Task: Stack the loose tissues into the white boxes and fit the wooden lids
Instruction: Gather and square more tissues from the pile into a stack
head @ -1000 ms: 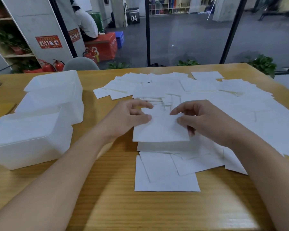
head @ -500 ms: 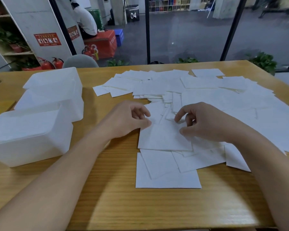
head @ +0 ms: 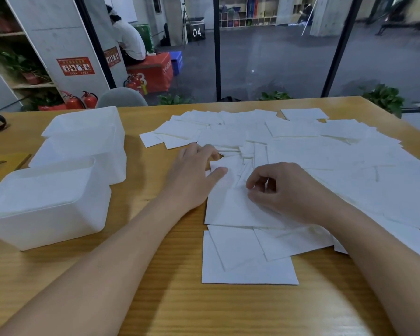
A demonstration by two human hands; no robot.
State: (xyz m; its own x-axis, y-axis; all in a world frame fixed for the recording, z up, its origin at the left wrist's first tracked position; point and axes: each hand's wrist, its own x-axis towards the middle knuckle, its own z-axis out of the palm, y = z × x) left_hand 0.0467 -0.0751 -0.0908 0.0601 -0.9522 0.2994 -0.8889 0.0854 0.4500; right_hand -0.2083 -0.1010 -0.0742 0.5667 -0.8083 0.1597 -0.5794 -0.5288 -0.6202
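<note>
Gathering loose tissues at centre frame, before any boxing.

Both hands work on the tissues (head: pixel 289 151) spread over the table (head: pixel 155 306) from centre to right of frame. The left hand (head: pixel 194 175) has slid up and away since a second ago; its fingers now lie nearly straight, the thumb resting on a sheet's edge, gripping nothing. The right hand (head: pixel 284 190) has curled further over the near pile (head: pixel 238 209), its fingertips seeming to pinch a sheet. That pile has shifted slightly left under the hands. The white boxes (head: pixel 58 180) stand at left of frame, well apart from the tissues and apparently unfilled; a wooden lid (head: pixel 3 166) lies at the far left edge. Judged so, stacking has barely begun: sheets are being squared, none boxed.
</note>
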